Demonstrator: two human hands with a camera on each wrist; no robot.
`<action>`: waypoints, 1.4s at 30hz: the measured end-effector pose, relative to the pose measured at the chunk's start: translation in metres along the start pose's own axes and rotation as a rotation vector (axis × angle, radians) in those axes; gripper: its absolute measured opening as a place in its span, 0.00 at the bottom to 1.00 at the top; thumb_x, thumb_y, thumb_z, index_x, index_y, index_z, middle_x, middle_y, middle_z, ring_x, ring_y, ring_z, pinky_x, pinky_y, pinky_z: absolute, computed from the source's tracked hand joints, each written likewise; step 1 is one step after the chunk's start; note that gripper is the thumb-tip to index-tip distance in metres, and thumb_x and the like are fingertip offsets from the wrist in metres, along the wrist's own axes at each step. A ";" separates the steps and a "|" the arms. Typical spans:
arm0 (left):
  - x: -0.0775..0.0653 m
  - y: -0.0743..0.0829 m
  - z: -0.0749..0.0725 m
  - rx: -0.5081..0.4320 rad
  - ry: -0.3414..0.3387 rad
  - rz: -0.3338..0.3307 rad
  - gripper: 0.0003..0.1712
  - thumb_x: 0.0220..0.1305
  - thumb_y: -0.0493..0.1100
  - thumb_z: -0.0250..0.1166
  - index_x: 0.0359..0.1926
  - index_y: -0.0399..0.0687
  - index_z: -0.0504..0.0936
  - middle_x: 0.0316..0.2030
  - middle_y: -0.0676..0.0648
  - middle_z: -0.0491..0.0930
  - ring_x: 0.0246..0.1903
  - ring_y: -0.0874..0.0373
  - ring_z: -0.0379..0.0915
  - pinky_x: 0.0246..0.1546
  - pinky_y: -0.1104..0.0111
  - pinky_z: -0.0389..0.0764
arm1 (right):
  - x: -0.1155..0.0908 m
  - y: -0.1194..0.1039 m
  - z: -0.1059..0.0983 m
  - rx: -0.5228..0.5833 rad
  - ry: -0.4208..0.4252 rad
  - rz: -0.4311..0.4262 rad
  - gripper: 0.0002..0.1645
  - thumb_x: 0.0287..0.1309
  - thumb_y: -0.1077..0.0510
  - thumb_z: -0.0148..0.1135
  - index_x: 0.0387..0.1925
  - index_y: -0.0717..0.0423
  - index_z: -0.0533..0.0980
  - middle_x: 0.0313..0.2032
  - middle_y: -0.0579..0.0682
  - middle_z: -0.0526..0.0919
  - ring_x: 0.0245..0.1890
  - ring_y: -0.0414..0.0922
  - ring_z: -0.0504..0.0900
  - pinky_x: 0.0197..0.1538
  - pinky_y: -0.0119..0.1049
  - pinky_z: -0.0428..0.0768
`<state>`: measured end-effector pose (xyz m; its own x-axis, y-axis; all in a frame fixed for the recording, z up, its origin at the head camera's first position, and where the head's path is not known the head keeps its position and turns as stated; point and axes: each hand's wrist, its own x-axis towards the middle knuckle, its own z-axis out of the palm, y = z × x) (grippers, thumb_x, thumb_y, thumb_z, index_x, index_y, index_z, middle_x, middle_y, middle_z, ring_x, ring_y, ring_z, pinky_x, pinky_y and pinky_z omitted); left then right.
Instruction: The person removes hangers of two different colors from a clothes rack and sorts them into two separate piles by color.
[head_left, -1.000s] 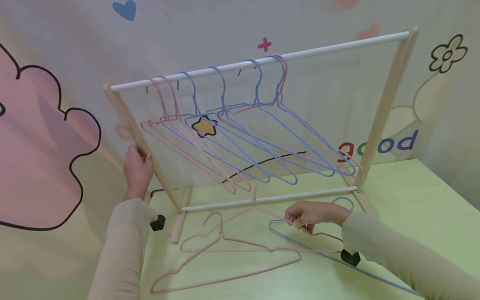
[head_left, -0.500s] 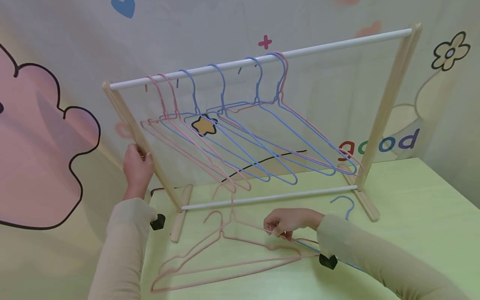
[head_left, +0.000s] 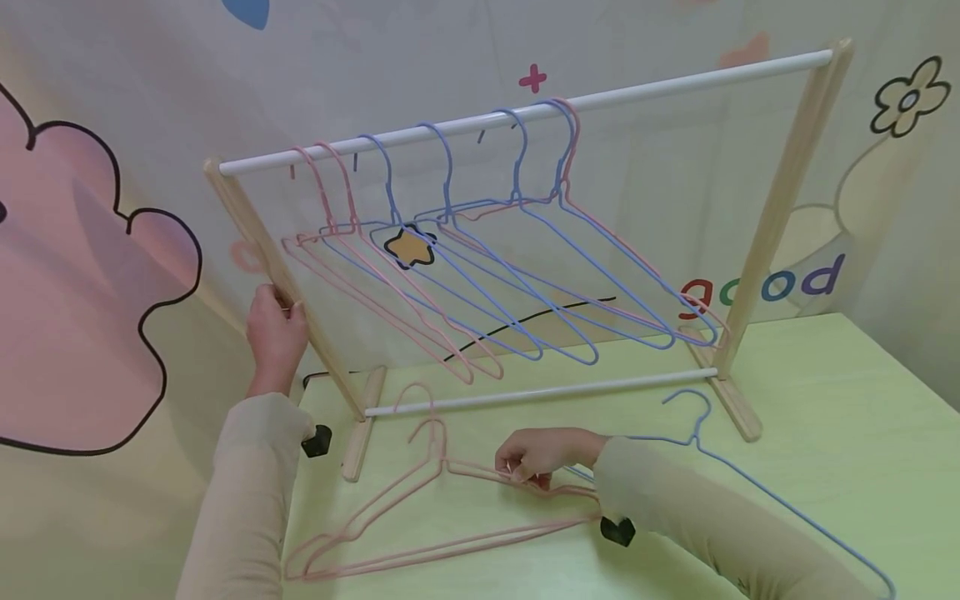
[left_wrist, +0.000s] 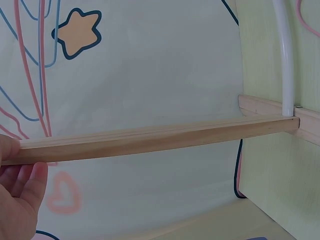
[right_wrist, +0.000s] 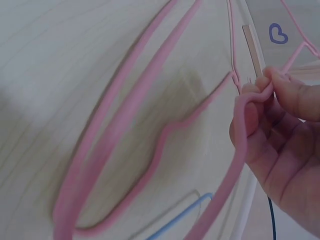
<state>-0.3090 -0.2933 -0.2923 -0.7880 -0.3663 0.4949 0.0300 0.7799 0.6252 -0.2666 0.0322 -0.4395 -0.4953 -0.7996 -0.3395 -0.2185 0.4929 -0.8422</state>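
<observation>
My left hand (head_left: pixel 276 337) grips the left wooden post (head_left: pixel 328 362) of a small clothes rack; the left wrist view shows the fingers (left_wrist: pixel 35 185) curled under the wood. With my right hand (head_left: pixel 543 454) I pinch one shoulder of a pink clothes hanger (right_wrist: pixel 240 135) between thumb and fingers. That hanger lies low over a second pink hanger (head_left: pixel 444 433) on the table, and their outlines nearly coincide in the head view. The held hanger's hook points up and overlaps the rack's lower bar (head_left: pixel 540 393).
Several pink and blue hangers hang from the rack's white top rail (head_left: pixel 675 83), mostly on its left and middle stretch. To the right of the hand, a blue hanger (head_left: pixel 780 498) lies on the pale green table (head_left: pixel 825 392), partly hidden by the sleeve.
My right hand has moved left and slightly down with the pink hanger, off the blue hanger and over the other pink one. The left hand keeps its grip on the post.
</observation>
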 end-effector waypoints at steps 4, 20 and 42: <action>0.001 0.000 0.000 -0.002 -0.012 -0.011 0.12 0.62 0.39 0.50 0.42 0.33 0.64 0.40 0.34 0.70 0.43 0.42 0.71 0.44 0.54 0.72 | 0.008 0.001 0.003 0.027 -0.002 0.008 0.08 0.57 0.71 0.45 0.25 0.63 0.68 0.14 0.47 0.65 0.10 0.41 0.63 0.16 0.31 0.65; 0.002 -0.001 0.001 0.002 -0.006 -0.018 0.13 0.61 0.39 0.50 0.44 0.33 0.65 0.40 0.34 0.70 0.44 0.43 0.71 0.45 0.55 0.72 | 0.030 0.016 0.013 0.076 0.027 0.065 0.08 0.55 0.72 0.46 0.33 0.72 0.72 0.12 0.48 0.66 0.08 0.39 0.61 0.13 0.29 0.62; 0.001 0.000 0.001 0.000 -0.004 -0.012 0.12 0.61 0.38 0.50 0.42 0.33 0.63 0.40 0.34 0.69 0.44 0.42 0.69 0.45 0.54 0.70 | 0.029 0.016 0.020 -0.190 0.219 0.104 0.12 0.42 0.73 0.54 0.10 0.61 0.71 0.06 0.44 0.66 0.05 0.36 0.61 0.12 0.25 0.60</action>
<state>-0.3100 -0.2931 -0.2921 -0.7909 -0.3738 0.4845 0.0203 0.7753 0.6312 -0.2680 0.0100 -0.4710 -0.6883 -0.6587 -0.3038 -0.3003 0.6400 -0.7073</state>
